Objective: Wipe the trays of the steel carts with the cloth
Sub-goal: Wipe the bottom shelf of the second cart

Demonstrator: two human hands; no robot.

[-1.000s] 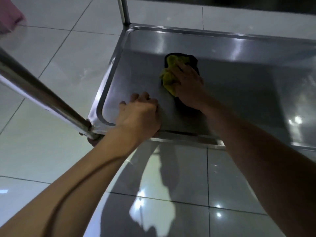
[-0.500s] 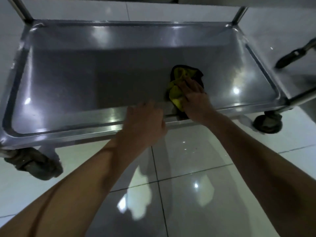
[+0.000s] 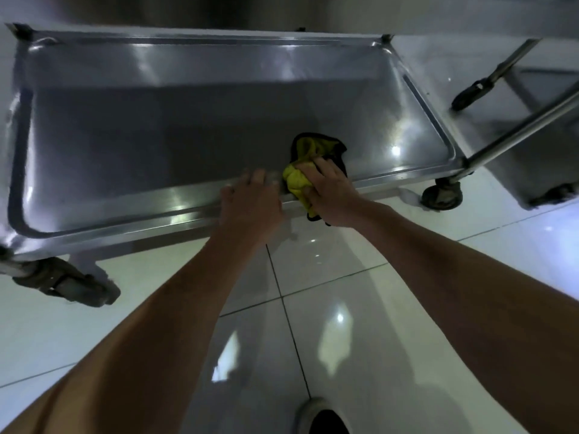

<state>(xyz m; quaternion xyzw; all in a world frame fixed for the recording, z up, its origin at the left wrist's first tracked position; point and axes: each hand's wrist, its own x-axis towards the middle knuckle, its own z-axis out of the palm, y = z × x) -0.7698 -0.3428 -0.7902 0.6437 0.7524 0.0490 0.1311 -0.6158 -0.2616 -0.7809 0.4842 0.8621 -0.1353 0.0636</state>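
Note:
The low steel tray of a cart fills the upper half of the view. A yellow cloth with a dark edge lies bunched at the tray's near rim, right of the middle, with part of it draped over the rim. My right hand grips the cloth, thumb and fingers curled round it. Just left of it, my left hand rests on the near rim, fingers bent over the edge.
Cart castors stand at the near left and near right on the glossy white tile floor. A second steel cart with a slanted post stands close on the right. A shoe tip shows at the bottom.
The view has swung from the tray's left corner to its right part. My right hand has drawn the cloth back from the tray floor to the near rim. My left hand stayed on the rim.

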